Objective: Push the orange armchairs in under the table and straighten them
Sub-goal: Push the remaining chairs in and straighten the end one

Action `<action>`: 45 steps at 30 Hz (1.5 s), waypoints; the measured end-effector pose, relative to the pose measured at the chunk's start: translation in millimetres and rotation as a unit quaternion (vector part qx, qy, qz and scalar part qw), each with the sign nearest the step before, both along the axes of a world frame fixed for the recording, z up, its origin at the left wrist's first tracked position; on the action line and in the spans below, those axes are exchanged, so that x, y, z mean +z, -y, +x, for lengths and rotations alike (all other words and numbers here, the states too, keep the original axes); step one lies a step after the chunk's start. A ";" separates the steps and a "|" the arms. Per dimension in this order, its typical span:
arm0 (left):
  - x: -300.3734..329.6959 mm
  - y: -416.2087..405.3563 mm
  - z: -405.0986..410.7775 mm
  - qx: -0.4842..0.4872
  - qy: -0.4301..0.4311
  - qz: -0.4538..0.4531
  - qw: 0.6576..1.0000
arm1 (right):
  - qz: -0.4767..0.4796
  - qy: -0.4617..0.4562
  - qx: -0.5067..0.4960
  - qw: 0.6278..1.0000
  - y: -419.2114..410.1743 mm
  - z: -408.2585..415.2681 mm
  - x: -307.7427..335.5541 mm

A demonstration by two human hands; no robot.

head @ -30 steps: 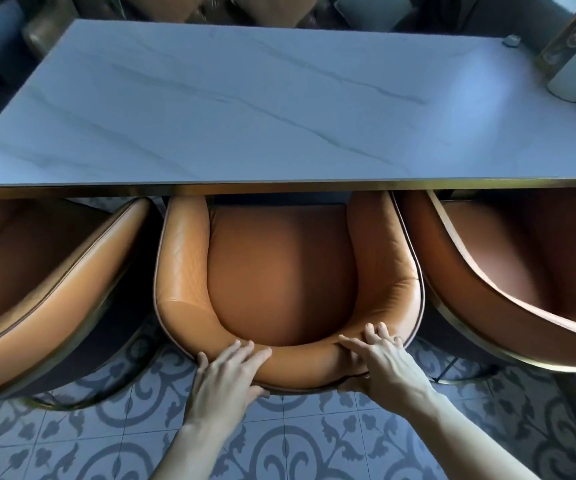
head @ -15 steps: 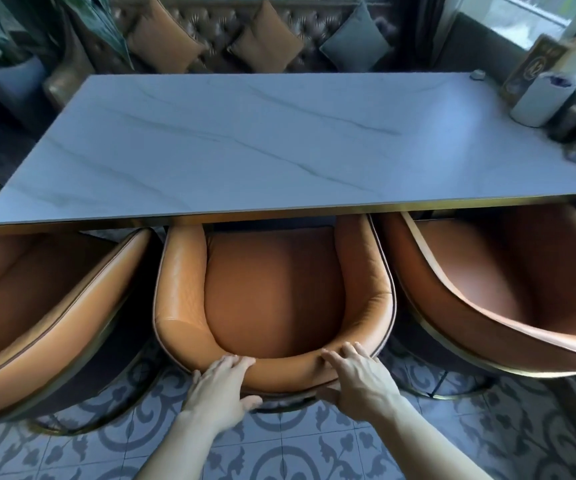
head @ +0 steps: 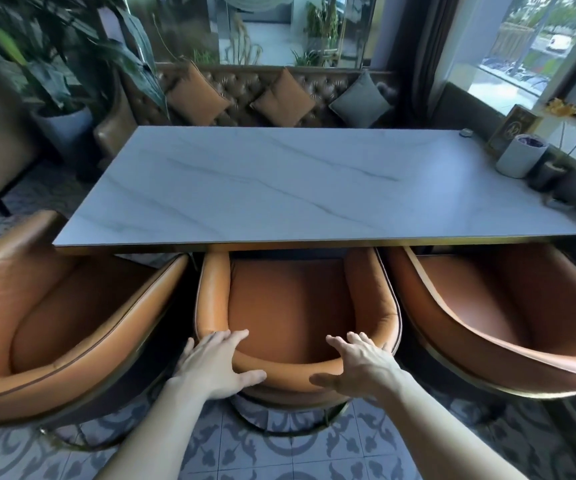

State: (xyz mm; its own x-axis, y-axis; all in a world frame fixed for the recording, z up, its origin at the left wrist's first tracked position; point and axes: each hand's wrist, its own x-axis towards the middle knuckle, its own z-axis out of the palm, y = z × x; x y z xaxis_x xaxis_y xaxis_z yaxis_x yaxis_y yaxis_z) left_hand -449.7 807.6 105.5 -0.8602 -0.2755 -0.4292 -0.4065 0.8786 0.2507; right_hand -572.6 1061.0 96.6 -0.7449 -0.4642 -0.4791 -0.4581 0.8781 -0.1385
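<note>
Three orange leather armchairs stand along the near side of the white marble table. The middle armchair faces the table squarely, its armrest fronts tucked under the edge. My left hand grips the left part of its back rim, fingers over the top and thumb on the outside. My right hand grips the right part of the rim the same way. The left armchair is angled and reaches past the table's left end. The right armchair is also turned, its front under the table edge.
A white round container, a small dark pot and a framed card stand at the table's far right. A tufted brown sofa with cushions runs behind the table. A potted plant stands at the left. The floor is patterned tile.
My view has lifted and pulled back, showing the sofa and window. Both hands have slid apart along the middle armchair's back rim, thumbs now on its outside.
</note>
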 end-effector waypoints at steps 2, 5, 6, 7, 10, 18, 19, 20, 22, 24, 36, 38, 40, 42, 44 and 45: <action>8.5 17.1 12.7 -0.007 0.003 0.001 1.000 | -0.005 0.002 -0.005 1.000 14.7 14.8 9.7; 18.8 48.9 38.4 -0.012 -0.009 0.002 1.000 | 0.006 -0.012 -0.010 1.000 44.0 41.2 25.4; 22.5 61.9 49.0 -0.015 -0.012 0.002 1.000 | 0.011 -0.016 -0.010 1.000 56.2 52.0 30.4; 26.0 75.7 60.6 -0.018 -0.016 0.001 1.000 | 0.015 -0.022 -0.008 1.000 69.5 63.7 34.7; 34.3 123.0 101.2 -0.015 -0.026 -0.001 1.000 | 0.007 -0.043 0.003 0.999 116.0 101.1 42.2; 44.3 246.1 210.7 0.032 -0.061 -0.040 0.997 | -0.012 -0.053 0.062 0.997 253.7 192.4 51.2; 44.0 259.7 222.1 0.040 -0.062 -0.040 0.996 | -0.010 -0.051 0.072 0.996 270.9 201.2 51.9; 42.9 273.9 233.1 0.051 -0.064 -0.038 0.996 | -0.010 -0.048 0.085 0.995 288.5 209.2 52.5; 40.0 304.2 252.8 0.075 -0.068 -0.036 0.994 | -0.016 -0.043 0.110 0.993 325.3 222.5 51.7; 35.6 334.0 269.6 0.095 -0.073 -0.037 0.992 | -0.027 -0.041 0.129 0.990 362.2 232.9 48.3; 8.7 529.7 323.1 0.142 -0.024 -0.058 0.988 | -0.064 0.010 0.172 0.983 589.4 262.0 -9.0; 5.1 561.7 326.0 0.138 -0.007 -0.054 0.989 | -0.062 0.032 0.163 0.984 619.4 265.7 -16.7; 0.4 593.4 327.7 0.136 0.002 -0.051 0.989 | -0.056 0.040 0.157 0.985 644.2 267.9 -23.8; -4.5 621.4 329.0 0.120 0.019 -0.045 0.992 | -0.043 0.045 0.156 0.986 663.3 270.6 -29.1; -12.0 644.4 328.5 0.102 0.021 -0.036 0.994 | -0.037 0.048 0.151 0.987 678.7 273.9 -35.6; -16.5 655.3 326.8 0.091 0.022 -0.032 0.995 | -0.032 0.053 0.144 0.988 686.6 275.5 -39.6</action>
